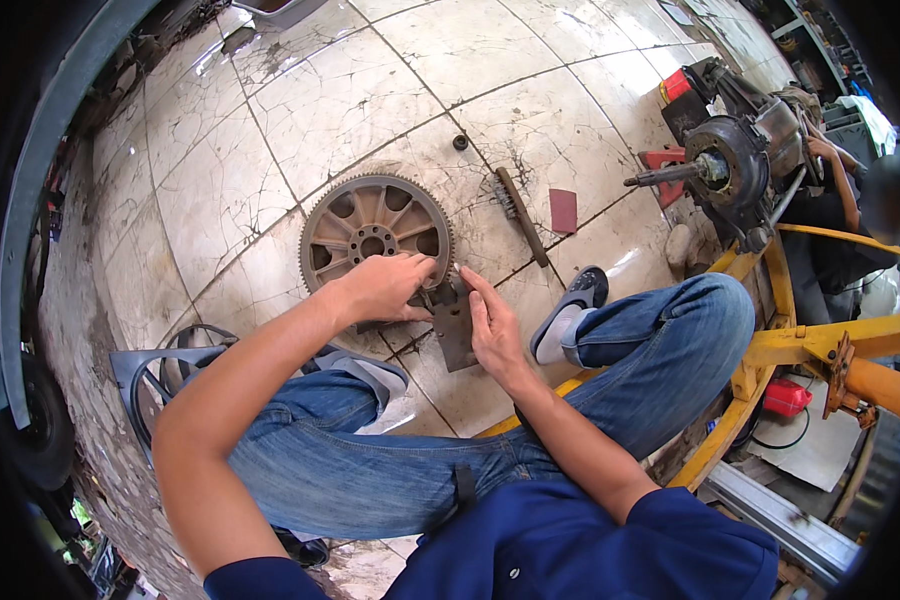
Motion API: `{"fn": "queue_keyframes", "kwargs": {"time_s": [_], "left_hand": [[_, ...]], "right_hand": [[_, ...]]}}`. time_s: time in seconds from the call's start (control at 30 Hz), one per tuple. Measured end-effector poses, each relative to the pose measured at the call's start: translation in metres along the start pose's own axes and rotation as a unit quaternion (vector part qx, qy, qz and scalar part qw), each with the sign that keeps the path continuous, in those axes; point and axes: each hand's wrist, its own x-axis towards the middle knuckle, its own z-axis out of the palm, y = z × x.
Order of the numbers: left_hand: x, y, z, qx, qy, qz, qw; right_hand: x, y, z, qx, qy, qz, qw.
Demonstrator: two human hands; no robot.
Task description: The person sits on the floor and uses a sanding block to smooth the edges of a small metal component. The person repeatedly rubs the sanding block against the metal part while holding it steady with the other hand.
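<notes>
A rusty flywheel (370, 212) with a toothed rim and spokes lies flat on the tiled floor in front of me. My left hand (390, 287) rests over its near edge, fingers curled and pinched on something small that they largely hide. Beside it, a flat dark metal plate (454, 338) with holes lies against the flywheel's near right side. My right hand (494, 328) is at this plate's right edge, its index finger stretched toward the toothed rim and its thumb apart from it. Whether that hand presses on the plate, I cannot tell.
Right of the flywheel lie a wire brush (520, 213), a dark red sandpaper piece (563, 211) and a small black ring (460, 142). A greasy gear housing (727, 165) with a protruding shaft stands farther right, near a co-worker's hand (823, 150). Yellow steel beams (800, 342) flank my knee.
</notes>
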Motion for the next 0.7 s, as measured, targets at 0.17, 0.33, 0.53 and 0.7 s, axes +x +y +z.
{"fn": "queue_keyframes", "kwargs": {"time_s": [0.17, 0.33, 0.53, 0.7], "left_hand": [[0.000, -0.004, 0.005, 0.065, -0.055, 0.008, 0.996], [0.002, -0.003, 0.013, 0.064, -0.073, 0.026, 0.995], [0.005, -0.002, 0.014, 0.067, -0.091, 0.017, 0.993], [0.007, -0.003, 0.010, 0.069, -0.111, 0.021, 0.991]], "right_hand": [[-0.002, -0.006, 0.000, 0.066, 0.002, 0.083, 0.994], [-0.001, 0.005, 0.000, 0.098, -0.019, 0.180, 0.979], [-0.003, 0.000, -0.001, 0.065, -0.028, 0.231, 0.970], [-0.010, 0.001, 0.003, 0.005, 0.018, 0.103, 0.994]]}}
